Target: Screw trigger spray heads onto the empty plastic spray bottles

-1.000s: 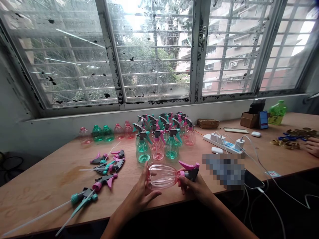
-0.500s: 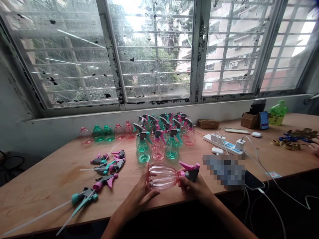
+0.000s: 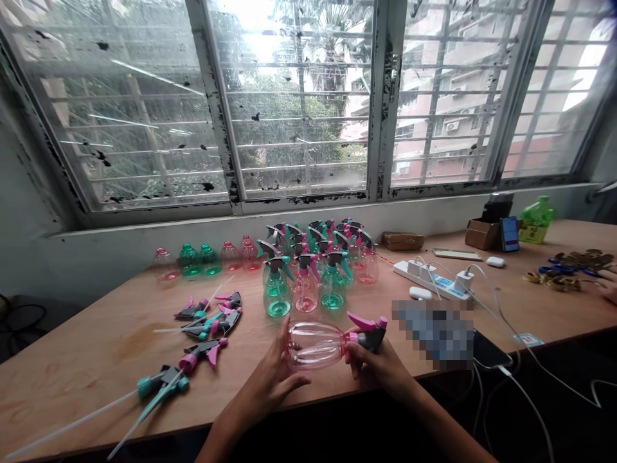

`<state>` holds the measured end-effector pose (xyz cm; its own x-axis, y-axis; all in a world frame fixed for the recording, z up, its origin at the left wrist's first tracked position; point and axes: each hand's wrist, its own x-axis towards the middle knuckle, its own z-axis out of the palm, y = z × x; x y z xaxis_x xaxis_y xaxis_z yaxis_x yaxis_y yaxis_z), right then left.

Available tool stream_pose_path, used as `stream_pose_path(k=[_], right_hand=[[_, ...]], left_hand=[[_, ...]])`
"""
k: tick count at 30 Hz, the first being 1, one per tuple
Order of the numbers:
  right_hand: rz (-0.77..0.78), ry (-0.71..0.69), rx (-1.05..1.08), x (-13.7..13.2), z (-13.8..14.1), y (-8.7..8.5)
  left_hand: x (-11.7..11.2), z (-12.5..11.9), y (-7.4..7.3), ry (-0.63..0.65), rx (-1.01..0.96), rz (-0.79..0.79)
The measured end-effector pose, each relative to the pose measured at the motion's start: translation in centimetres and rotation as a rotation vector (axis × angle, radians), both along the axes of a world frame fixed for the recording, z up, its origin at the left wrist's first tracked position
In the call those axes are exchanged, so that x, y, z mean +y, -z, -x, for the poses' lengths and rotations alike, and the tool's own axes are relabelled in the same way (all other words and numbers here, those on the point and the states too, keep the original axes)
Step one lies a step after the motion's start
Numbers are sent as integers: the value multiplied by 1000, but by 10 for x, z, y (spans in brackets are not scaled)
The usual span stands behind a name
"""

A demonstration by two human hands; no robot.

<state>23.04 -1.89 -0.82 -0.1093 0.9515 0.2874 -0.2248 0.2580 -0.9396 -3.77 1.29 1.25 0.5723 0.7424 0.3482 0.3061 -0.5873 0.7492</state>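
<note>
A clear pink spray bottle (image 3: pixel 315 346) lies sideways between my hands above the table's front edge. My left hand (image 3: pixel 276 370) cups its base, thumb below and fingers behind. At the neck, my right hand (image 3: pixel 369 361) pinches around the collar of the grey and pink trigger sprayer head (image 3: pixel 370 335), which sits on the bottle's mouth. Just beyond stand several upright spray bottles with heads on, among them a green spray bottle (image 3: pixel 332 289) and a pink one (image 3: pixel 306 289). Loose trigger heads (image 3: pixel 205 352) with dip tubes lie to the left.
Headless pink and green bottles (image 3: pixel 189 259) line the window wall. A white power strip (image 3: pixel 434 281) with cables, a black phone (image 3: pixel 491 350) and a blurred patch (image 3: pixel 436 334) are on the right. Another person's hand (image 3: pixel 607 286) shows at the far right edge.
Almost nothing differs. The pink bottle and both my hands sit very slightly lower, with the same hold.
</note>
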Motion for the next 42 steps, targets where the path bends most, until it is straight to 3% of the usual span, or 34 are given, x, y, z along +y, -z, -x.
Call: stream_pose_path(k=[8, 17, 25, 32, 36, 42], right_hand=[[-5, 7, 5, -1, 2, -5], [-40, 31, 38, 0, 2, 1], [-11, 54, -43, -1, 2, -2], [-15, 56, 28, 1, 1, -1], [-21, 48, -22, -1, 1, -3], [-18, 20, -82, -1, 1, -5]], left_hand=[[-9, 0, -10, -60, -18, 37], [-6, 2, -9, -118, 45, -64], [-4, 2, -12, -187, 57, -55], [-8, -2, -8, -99, 17, -64], [-4, 1, 1, -142, 62, -169], [-10, 1, -12, -133, 70, -152]])
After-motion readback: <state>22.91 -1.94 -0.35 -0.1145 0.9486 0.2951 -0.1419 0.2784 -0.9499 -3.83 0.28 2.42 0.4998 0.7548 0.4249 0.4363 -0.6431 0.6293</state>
